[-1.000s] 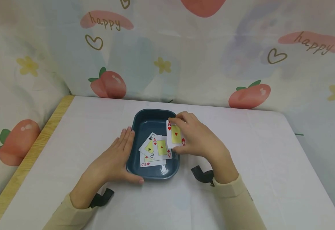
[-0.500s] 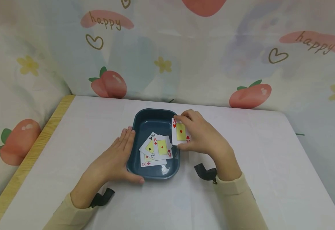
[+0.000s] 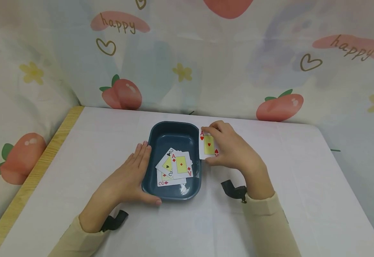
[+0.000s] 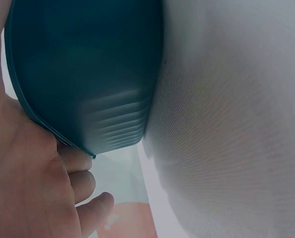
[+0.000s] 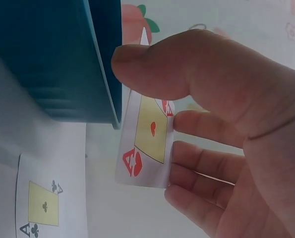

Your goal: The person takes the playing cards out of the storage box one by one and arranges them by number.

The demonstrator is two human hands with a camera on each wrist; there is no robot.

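A dark blue tray point(image 3: 170, 141) stands on the white-covered table. In it lie overlapping playing cards: an ace of diamonds point(image 3: 181, 165) on top, a two of clubs point(image 3: 165, 163) and a two of diamonds point(image 3: 174, 182). My left hand point(image 3: 126, 182) rests along the tray's left side, fingers straight, thumb by the near corner. Just past the right rim, my right hand point(image 3: 233, 148) pinches an ace of hearts point(image 3: 208, 144) by its edges, face up. The right wrist view shows an ace of clubs point(image 5: 44, 203) lying below, hidden from the head view.
A printed cloth point(image 3: 219, 71) hangs behind and beside the table. The table's white cover point(image 3: 302, 192) extends to both sides, with a wooden edge point(image 3: 29, 178) bare at the left. Black wrist mounts point(image 3: 235, 191) sit under both wrists.
My right hand has moved the ace of hearts rightward and slightly away, from over the tray to just outside its right rim. The left hand and the cards in the tray have stayed put.
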